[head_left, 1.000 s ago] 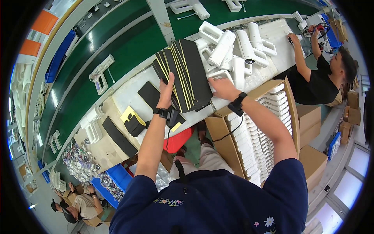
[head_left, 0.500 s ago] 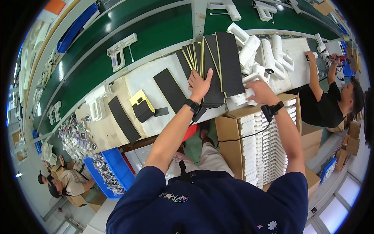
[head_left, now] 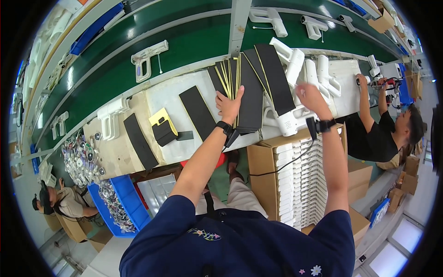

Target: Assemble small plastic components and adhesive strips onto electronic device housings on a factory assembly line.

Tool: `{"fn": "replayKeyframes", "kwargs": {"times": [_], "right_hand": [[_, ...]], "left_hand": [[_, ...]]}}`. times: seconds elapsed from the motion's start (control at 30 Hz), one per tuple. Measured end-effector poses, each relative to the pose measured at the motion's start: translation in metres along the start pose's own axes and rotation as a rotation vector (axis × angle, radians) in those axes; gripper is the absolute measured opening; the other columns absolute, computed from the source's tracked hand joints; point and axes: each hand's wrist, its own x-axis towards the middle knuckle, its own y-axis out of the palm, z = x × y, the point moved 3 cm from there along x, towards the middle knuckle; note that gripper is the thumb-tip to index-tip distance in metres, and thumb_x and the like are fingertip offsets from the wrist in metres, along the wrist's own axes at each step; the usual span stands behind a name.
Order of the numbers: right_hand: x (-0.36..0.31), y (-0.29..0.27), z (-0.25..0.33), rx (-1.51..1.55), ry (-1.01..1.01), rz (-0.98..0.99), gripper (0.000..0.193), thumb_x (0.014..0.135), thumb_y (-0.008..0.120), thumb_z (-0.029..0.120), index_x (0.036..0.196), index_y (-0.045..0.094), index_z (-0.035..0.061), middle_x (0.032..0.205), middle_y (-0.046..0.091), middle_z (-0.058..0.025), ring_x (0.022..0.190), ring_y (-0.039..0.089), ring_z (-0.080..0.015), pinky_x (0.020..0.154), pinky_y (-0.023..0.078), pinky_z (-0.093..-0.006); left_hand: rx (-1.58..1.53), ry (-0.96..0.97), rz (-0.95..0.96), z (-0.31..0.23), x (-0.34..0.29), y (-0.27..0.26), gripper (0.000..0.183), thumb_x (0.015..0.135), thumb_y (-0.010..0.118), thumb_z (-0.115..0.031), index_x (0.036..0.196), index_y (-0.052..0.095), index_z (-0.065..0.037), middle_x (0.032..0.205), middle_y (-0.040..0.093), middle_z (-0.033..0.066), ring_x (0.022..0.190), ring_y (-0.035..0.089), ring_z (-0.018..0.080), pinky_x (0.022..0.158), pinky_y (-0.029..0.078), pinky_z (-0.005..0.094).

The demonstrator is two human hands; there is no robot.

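One left hand (head_left: 229, 105) lay splayed on black sheets (head_left: 251, 108); the right hand (head_left: 313, 98), grip unclear, had freed the worktop's (head_left: 165, 94) near-edge white housing (head_left: 288, 124).

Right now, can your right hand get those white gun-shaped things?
Probably yes: the right hand looks right over the white gun-shaped things, with the black sheets to its left, not between.

A co-worker in a black shirt (head_left: 373, 138), arms extended, faces a green conveyor belt (head_left: 194, 42) near cardboard boxes (head_left: 409, 183); opposite, a blue plastic bin (head_left: 133, 196) holds small parts (head_left: 113, 204).
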Motion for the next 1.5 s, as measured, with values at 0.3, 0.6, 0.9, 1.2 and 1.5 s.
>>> {"fn": "replayKeyframes", "kwargs": {"times": [0.3, 0.6, 0.9, 1.2, 1.5], "right_hand": [[0.087, 0.065, 0.029, 0.577, 0.047, -0.121, 0.089, 0.074, 0.082, 0.043, 0.13, 0.041, -0.0127, 0.108, 0.064, -0.0241, 0.101, 0.065, -0.0282, 0.087, 0.051, -0.035], [0.059, 0.123, 0.09, 0.515, 0.056, -0.186, 0.063, 0.084, 0.072, 0.029, 0.132, 0.048, -0.0051, 0.127, 0.055, -0.0253, 0.117, 0.055, -0.0347, 0.1, 0.041, -0.0404], [-0.109, 0.163, 0.25, 0.495, -0.393, 0.117, 0.013, 0.095, 0.056, 0.011, 0.095, 0.065, 0.0005, 0.089, 0.068, -0.0093, 0.081, 0.061, -0.0159, 0.075, 0.049, -0.0283], [-0.129, 0.5, 0.167, -0.033, 0.178, 0.483, 0.041, 0.088, 0.057, 0.034, 0.11, 0.065, 0.0, 0.11, 0.066, -0.0247, 0.104, 0.061, -0.0414, 0.092, 0.047, -0.0452], [-0.074, 0.551, 0.095, -0.027, 0.169, 0.001, 0.04, 0.089, 0.055, 0.029, 0.115, 0.063, 0.0001, 0.118, 0.062, -0.0242, 0.108, 0.06, -0.0383, 0.094, 0.046, -0.0438]], "left_hand": [[-0.005, 0.043, 0.002, 0.009, 0.015, 0.022, 0.115, 0.08, 0.042, -0.082, 0.151, 0.009, 0.003, 0.156, 0.015, 0.0237, 0.145, 0.011, 0.0417, 0.11, 0.014, 0.0663], [-0.081, 0.235, -0.038, 0.054, 0.034, -0.019, 0.076, 0.095, 0.038, -0.062, 0.143, 0.039, -0.003, 0.149, 0.032, 0.0262, 0.139, 0.028, 0.0434, 0.114, 0.023, 0.0517], [-0.41, 0.143, -0.088, 0.181, -0.106, -0.19, 0.04, 0.094, 0.063, -0.031, 0.117, 0.059, 0.002, 0.107, 0.064, 0.0121, 0.096, 0.064, 0.0202, 0.083, 0.051, 0.0315], [-0.339, -0.114, -0.621, 0.449, -0.125, -0.266, 0.024, 0.094, 0.06, -0.021, 0.106, 0.059, 0.0, 0.094, 0.059, 0.008, 0.083, 0.057, 0.0156, 0.073, 0.047, 0.0292], [-0.154, 0.143, -0.365, 0.251, -0.066, -0.329, 0.022, 0.095, 0.061, -0.014, 0.113, 0.057, -0.001, 0.106, 0.058, 0.0064, 0.091, 0.055, 0.0126, 0.081, 0.045, 0.0269]]}}
